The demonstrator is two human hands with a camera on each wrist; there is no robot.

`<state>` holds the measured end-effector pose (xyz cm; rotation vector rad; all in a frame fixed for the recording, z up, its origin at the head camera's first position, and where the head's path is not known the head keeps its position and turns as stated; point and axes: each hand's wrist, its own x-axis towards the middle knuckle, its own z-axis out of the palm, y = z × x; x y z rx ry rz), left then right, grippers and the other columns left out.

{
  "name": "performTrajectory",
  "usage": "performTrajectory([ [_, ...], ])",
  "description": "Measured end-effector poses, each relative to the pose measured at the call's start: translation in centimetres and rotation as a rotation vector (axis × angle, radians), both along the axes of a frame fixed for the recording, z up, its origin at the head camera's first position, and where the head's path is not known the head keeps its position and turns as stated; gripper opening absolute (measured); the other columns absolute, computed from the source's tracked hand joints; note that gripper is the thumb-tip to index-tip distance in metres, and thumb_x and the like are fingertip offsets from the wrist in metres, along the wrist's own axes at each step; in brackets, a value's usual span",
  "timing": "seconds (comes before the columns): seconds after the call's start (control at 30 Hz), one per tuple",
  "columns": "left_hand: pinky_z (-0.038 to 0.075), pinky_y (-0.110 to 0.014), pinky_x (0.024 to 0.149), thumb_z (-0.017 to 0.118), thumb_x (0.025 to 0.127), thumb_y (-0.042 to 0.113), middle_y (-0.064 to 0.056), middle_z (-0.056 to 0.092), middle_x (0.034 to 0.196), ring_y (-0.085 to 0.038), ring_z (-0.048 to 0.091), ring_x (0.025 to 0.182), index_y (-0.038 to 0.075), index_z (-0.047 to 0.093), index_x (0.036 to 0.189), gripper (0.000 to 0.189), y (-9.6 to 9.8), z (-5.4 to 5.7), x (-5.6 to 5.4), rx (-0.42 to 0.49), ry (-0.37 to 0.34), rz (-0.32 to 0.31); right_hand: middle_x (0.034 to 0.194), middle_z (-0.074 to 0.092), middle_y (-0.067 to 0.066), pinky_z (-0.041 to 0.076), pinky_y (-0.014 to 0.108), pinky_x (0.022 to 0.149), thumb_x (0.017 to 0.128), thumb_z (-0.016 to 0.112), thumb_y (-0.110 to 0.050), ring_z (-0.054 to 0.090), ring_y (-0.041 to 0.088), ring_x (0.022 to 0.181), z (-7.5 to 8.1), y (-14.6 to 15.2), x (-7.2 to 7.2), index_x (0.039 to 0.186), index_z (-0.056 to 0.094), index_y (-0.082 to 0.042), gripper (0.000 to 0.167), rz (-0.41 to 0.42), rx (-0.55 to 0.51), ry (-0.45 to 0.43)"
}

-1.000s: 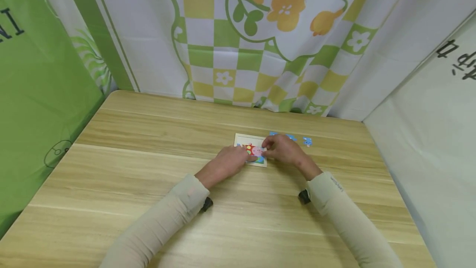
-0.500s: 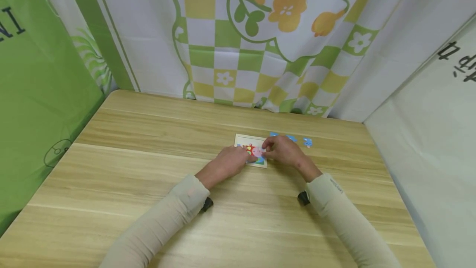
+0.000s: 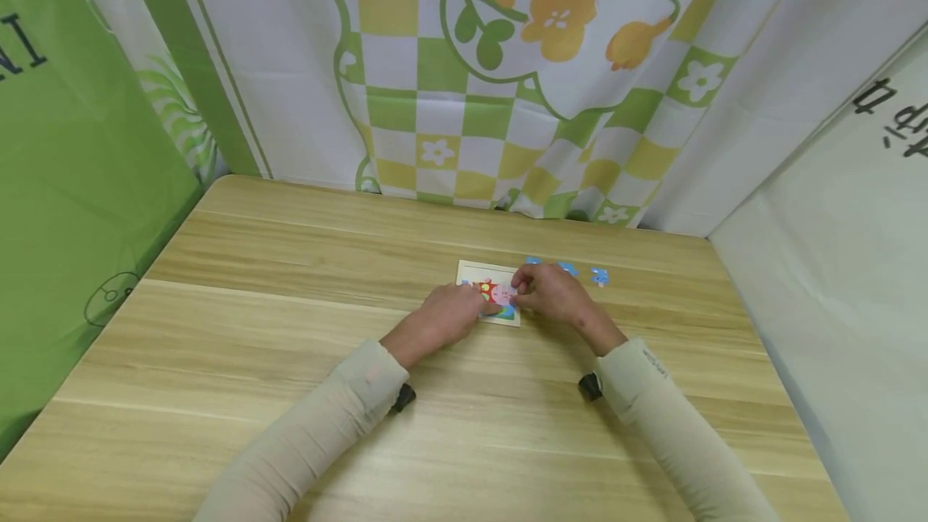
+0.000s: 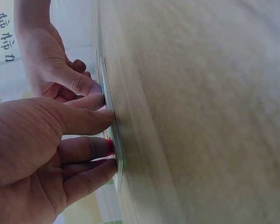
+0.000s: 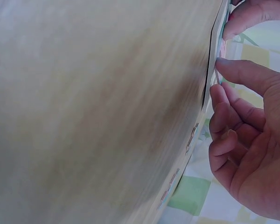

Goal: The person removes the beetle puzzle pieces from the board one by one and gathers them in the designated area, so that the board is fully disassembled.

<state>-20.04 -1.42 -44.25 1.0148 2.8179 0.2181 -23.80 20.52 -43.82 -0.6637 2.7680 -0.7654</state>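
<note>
A small square jigsaw board (image 3: pixel 478 267) with a pale rim lies on the table, a red and pink cartoon figure (image 3: pixel 500 294) showing on it. The back part of the board is bare and pale. My left hand (image 3: pixel 451 312) comes in from the left, its fingertips pressing on the board with the fingers fairly straight. At the board's right edge, my right hand (image 3: pixel 554 292) pinches a thin puzzle piece (image 5: pixel 217 76) between thumb and forefinger, mostly hidden by the fingers. In the left wrist view both hands meet close together over the board (image 4: pixel 113 126).
Behind my right hand lie loose blue puzzle pieces, one (image 3: pixel 599 276) apart at the right and another (image 3: pixel 568 268) partly covered by the hand. The wooden table (image 3: pixel 464 441) ends at a checked curtain (image 3: pixel 464 115). A green cloth (image 3: pixel 87 184) hangs on the left.
Both hands stay at nearly the same spots on the board. The right hand shifts only very slightly.
</note>
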Motion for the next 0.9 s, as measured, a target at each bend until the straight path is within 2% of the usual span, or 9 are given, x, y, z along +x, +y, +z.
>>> performTrajectory([
  [0.23,0.052,-0.03,0.061,0.063,0.1,0.002,-0.014,0.071,0.122,-0.017,0.059,0.082,0.03,0.068,0.136,0.046,0.07,-0.09,-0.11,0.0,0.003,0.0,0.09,0.071,0.003,0.053,0.034,0.07,0.095,0.073,-0.011,0.064,0.016,0.08,0.11,-0.03,0.2,0.098,0.074,-0.005,0.006,-0.033,-0.002,0.056],
  [0.43,0.052,-0.031,0.061,0.063,0.1,0.002,-0.015,0.07,0.125,-0.018,0.06,0.082,0.029,0.068,0.136,0.046,0.04,0.08,-0.11,0.003,-0.014,0.008,0.088,0.071,0.003,0.053,0.034,0.069,0.098,0.069,-0.011,0.065,0.016,0.079,0.19,-0.11,0.2,0.095,0.074,-0.006,0.007,-0.034,-0.012,0.097],
  [0.7,0.051,-0.034,0.055,0.063,0.098,0.001,-0.014,0.072,0.106,-0.016,0.048,0.067,0.031,0.071,0.133,0.047,-0.03,-0.22,-0.24,0.02,0.045,-0.012,0.085,0.07,0.001,0.053,0.033,0.069,0.097,0.068,-0.007,0.065,0.015,0.078,-0.22,-0.02,0.07,0.092,0.073,-0.006,0.007,-0.019,-0.052,0.106],
  [0.9,0.05,-0.033,0.055,0.062,0.099,0.002,-0.016,0.072,0.106,-0.016,0.047,0.067,0.032,0.069,0.135,0.048,0.05,-0.25,-0.28,0.013,0.018,-0.001,0.081,0.068,0.0,0.051,0.033,0.066,0.094,0.066,-0.004,0.061,0.014,0.073,-0.36,-0.12,0.19,0.088,0.072,-0.007,0.008,-0.025,-0.085,0.128],
])
